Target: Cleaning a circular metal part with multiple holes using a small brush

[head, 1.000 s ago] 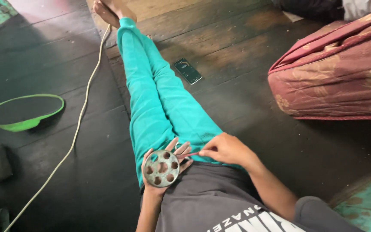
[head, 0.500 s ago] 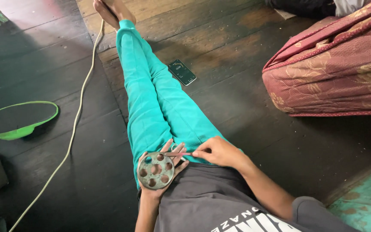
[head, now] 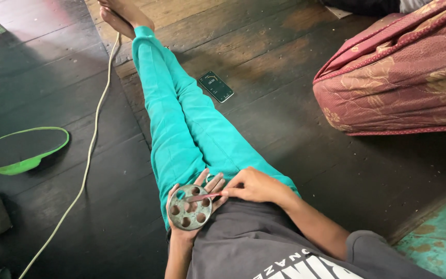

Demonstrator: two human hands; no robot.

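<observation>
I sit on a dark wooden floor with my legs in teal trousers (head: 181, 124) stretched out ahead. My left hand (head: 194, 204) holds a round grey metal disc (head: 189, 207) with several round holes, resting on my lap. My right hand (head: 256, 186) pinches a thin stick-like tool (head: 202, 197), its tip lying across the disc's face. Both hands meet over my upper thigh, just above the hem of my dark grey shirt (head: 254, 248).
A dark phone (head: 216, 86) lies on the floor right of my knees. A pale cord (head: 91, 150) runs along the floor at left, near a green-rimmed round tray (head: 21, 150). A red patterned mattress (head: 403, 77) fills the upper right.
The view has drifted slightly, shifting the scene. My hands stay together on the disc, with the tool's tip moving a little across its face.
</observation>
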